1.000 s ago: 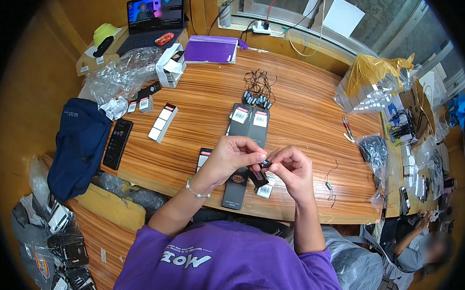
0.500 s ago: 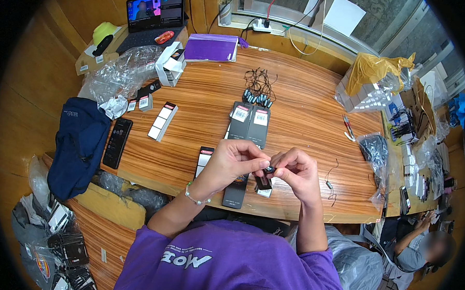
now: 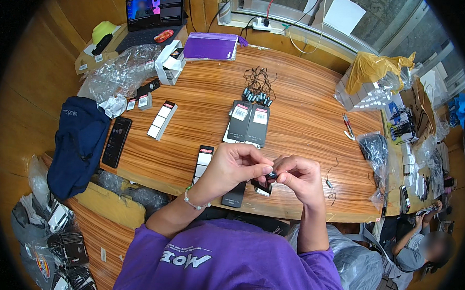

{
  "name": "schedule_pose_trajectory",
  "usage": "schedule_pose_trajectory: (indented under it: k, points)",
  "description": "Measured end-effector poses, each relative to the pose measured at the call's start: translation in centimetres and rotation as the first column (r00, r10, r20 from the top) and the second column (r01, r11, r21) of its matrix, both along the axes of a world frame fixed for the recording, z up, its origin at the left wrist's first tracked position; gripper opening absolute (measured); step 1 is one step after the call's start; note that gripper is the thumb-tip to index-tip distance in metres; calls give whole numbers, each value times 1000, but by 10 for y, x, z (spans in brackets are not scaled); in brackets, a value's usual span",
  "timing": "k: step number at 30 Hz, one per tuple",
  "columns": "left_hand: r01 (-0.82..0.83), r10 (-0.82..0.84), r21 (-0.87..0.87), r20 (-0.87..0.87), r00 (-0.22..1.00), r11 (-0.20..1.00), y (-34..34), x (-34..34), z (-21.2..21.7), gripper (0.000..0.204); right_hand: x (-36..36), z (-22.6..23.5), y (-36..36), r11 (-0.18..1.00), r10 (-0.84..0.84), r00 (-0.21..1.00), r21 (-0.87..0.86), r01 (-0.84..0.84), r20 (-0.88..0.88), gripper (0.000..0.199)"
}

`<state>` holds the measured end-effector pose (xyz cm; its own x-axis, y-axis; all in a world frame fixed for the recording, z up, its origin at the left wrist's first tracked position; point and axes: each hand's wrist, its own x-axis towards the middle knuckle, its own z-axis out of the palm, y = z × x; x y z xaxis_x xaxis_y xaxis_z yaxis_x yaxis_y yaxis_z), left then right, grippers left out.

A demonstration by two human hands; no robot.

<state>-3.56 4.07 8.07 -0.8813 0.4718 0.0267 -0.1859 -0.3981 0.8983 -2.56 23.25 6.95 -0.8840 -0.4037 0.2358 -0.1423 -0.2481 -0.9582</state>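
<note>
My left hand (image 3: 241,164) and my right hand (image 3: 300,177) meet above the near edge of the wooden table, thumbs and forefingers pinched. Between the fingertips is a small dark piece (image 3: 271,175) with a light bluish spot; the fingers mostly cover it. Right below lies a dark card (image 3: 264,186) with a white edge. A long dark grey tag (image 3: 234,195) rests under my left wrist, beside a stack of white-labelled tags (image 3: 203,161). Farther off, two dark grey tags (image 3: 248,122) lie side by side with white stickers. Black cords (image 3: 260,84) with blue-and-black end pieces are bunched behind them.
One loose cord (image 3: 328,183) lies right of my hands. Scissors-like red-handled pliers (image 3: 348,127) and a plastic bag (image 3: 374,157) are farther right. On the left are a phone (image 3: 117,142), a navy pouch (image 3: 79,146) and labels (image 3: 162,120). A person (image 3: 416,246) sits at lower right.
Both hands have shifted slightly right and downward, still pinching the small dark piece. The dark card beneath them looks tilted differently. At lower right, the other person's hands have moved.
</note>
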Motion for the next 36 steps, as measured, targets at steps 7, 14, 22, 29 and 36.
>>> schedule_pose_trajectory:
  k: [7, 14, 22, 29, 36]
  points:
    - [-34, 33, -84, -25, 999, 996, 0, 2, -3, 10, 1, 5, 2, 999, 36, 995, 16, -37, 88, 12]
    - [-177, 147, -128, -213, 966, 976, 2, -1, 2, 10, -3, 6, 2, 986, -79, 997, 145, 77, 8, 8]
    - [-183, 157, -161, -158, 975, 970, 3, -2, 5, 10, 0, 19, -7, 852, -224, 873, 347, 391, -432, 7]
    - [-188, 154, -169, -195, 969, 968, 5, -2, 4, 10, -1, 7, -3, 897, -239, 906, 278, 344, -350, 7]
    - [-174, 146, -165, -168, 975, 971, 4, -5, -1, 10, -2, 4, -6, 908, -234, 929, 279, 314, -287, 8]
